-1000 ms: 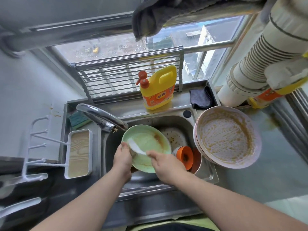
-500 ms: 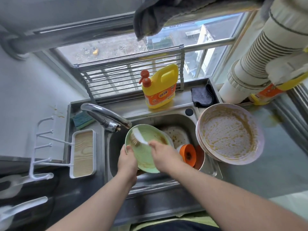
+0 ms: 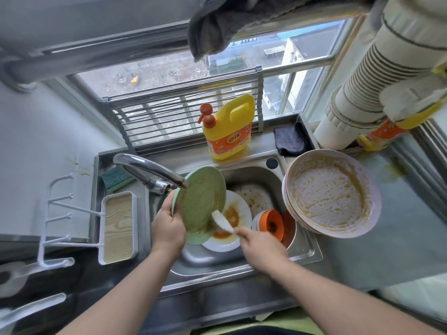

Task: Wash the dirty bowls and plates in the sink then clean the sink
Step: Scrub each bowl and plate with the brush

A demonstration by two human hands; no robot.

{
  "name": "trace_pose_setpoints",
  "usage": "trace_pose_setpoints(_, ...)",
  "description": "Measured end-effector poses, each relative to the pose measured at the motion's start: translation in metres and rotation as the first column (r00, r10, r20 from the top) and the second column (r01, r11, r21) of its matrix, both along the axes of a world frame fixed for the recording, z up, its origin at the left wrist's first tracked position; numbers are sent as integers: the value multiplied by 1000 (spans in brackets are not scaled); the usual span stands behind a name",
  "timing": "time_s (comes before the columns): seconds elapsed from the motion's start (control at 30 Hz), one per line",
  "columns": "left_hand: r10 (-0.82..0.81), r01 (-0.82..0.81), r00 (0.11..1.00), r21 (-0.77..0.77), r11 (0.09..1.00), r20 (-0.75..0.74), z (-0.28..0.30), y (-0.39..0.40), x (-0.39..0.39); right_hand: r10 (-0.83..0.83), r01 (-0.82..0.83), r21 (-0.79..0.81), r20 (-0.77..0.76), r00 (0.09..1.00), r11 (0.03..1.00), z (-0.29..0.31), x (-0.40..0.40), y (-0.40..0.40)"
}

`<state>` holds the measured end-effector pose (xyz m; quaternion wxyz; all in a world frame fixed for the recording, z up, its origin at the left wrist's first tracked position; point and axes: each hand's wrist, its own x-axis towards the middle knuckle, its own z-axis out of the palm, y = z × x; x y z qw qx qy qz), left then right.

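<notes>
My left hand (image 3: 168, 229) grips the left rim of a green plate (image 3: 202, 201), tilted steeply over the steel sink (image 3: 242, 264) just under the tap spout. My right hand (image 3: 260, 245) pinches a white spoon (image 3: 222, 221) whose bowl lies against the plate's lower right edge. Below them in the sink lie a white plate (image 3: 238, 215) smeared with orange sauce, another stained white plate (image 3: 257, 198) and an orange-and-white bowl (image 3: 269, 222) on its side.
Stacked bowls (image 3: 331, 193) coated in yellow-brown residue sit on the sink's right edge. Yellow detergent bottle (image 3: 228, 128) stands behind the sink, a dark cloth (image 3: 289, 139) beside it. Tap (image 3: 147, 171), green sponge (image 3: 116, 177) and a wood-lined tray (image 3: 118, 228) are at left.
The green plate has been tipped up more steeply, uncovering the sauce-smeared white plate beneath. My right hand with the spoon has moved from the plate's upper left down to its lower right edge.
</notes>
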<state>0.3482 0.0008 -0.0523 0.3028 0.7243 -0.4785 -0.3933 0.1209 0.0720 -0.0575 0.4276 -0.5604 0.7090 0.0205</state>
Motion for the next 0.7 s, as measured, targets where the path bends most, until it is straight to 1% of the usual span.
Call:
trace_pose_setpoints(0.07,-42,42,999,3,999,18,1,-1,4,33,-37,-37,-96,995,999,5,-21,-22)
trace_pose_setpoints(0.13,-26,26,1000,1,1000,0,5,-4,2,47,-55,-78,-103,994,995,7,-25,-31)
trace_pose_setpoints(0.17,-21,21,1000,-14,1000,-1,8,-6,1,42,-46,-65,-61,997,997,6,-19,-26)
trace_pose_setpoints(0.27,36,-34,998,-46,998,47,13,-13,-2,-38,36,14,201,979,999,-1,11,18)
trace_pose_setpoints(0.3,48,-45,997,-42,998,66,12,-13,-2,-61,54,36,243,968,998,-1,15,29)
trace_pose_setpoints(0.33,38,-34,996,-38,999,82,11,-11,-1,-67,56,51,247,967,997,-3,13,32)
trace_pose_setpoints(0.37,11,-9,996,-27,1000,89,9,-8,1,-51,40,56,215,975,998,-5,5,28)
trace_pose_setpoints(0.4,-20,20,996,-9,1000,89,8,-6,3,-12,5,46,150,989,999,-8,-5,19)
trace_pose_setpoints(0.47,-80,77,994,46,996,75,4,-3,8,93,-93,23,-14,996,995,-5,-29,-5)
trace_pose_setpoints(0.5,-112,107,991,75,991,70,5,-3,9,157,-156,10,-95,983,988,1,-38,-19)
trace_pose_setpoints(0.6,-255,244,964,136,960,75,12,-7,7,344,-383,-77,-306,888,921,32,-49,-57)
trace_pose_setpoints(0.67,-358,332,924,185,925,134,14,-14,9,439,-530,-129,-418,795,838,54,-41,-76)
trace_pose_setpoints(0.7,-388,350,904,211,913,178,11,-19,13,459,-579,-163,-457,762,799,63,-35,-82)
